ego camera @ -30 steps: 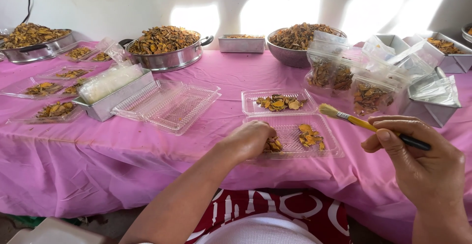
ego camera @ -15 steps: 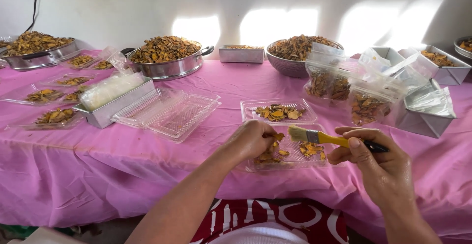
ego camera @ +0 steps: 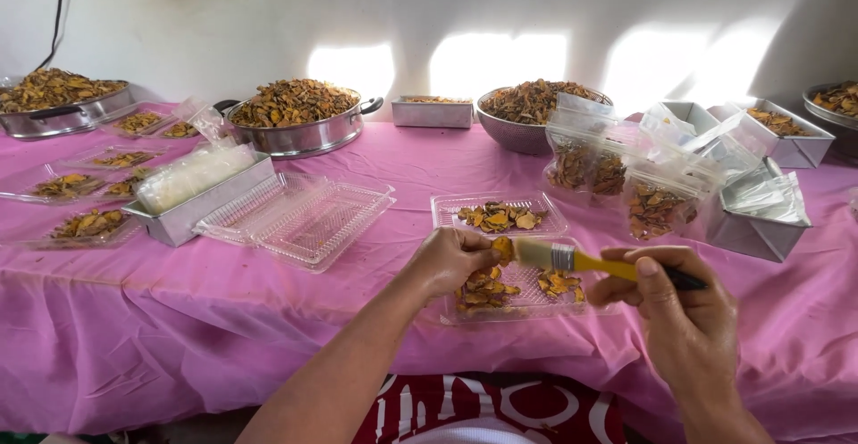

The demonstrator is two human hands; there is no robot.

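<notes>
My left hand (ego camera: 450, 261) pinches a small orange-brown dried slice (ego camera: 504, 249) just above a clear plastic tray (ego camera: 523, 299) that holds several more slices. My right hand (ego camera: 675, 305) grips a paintbrush (ego camera: 590, 262) with a yellow handle and pale bristles. The bristles touch the slice in my left hand. A second clear tray (ego camera: 499, 216) with dried slices lies just behind the first one. Both trays rest on the pink tablecloth (ego camera: 179, 319).
A stack of empty clear trays (ego camera: 299, 220) lies to the left, beside a metal tin of white wrappers (ego camera: 197, 189). Filled clear bags (ego camera: 657, 198) and square metal tins (ego camera: 760, 220) stand at the right. Large metal pans of dried slices (ego camera: 290, 118) line the back by the wall.
My right hand has brought the brush leftward from the table's right side to the slice held by my left hand. My left hand has lifted slightly from the tray.
</notes>
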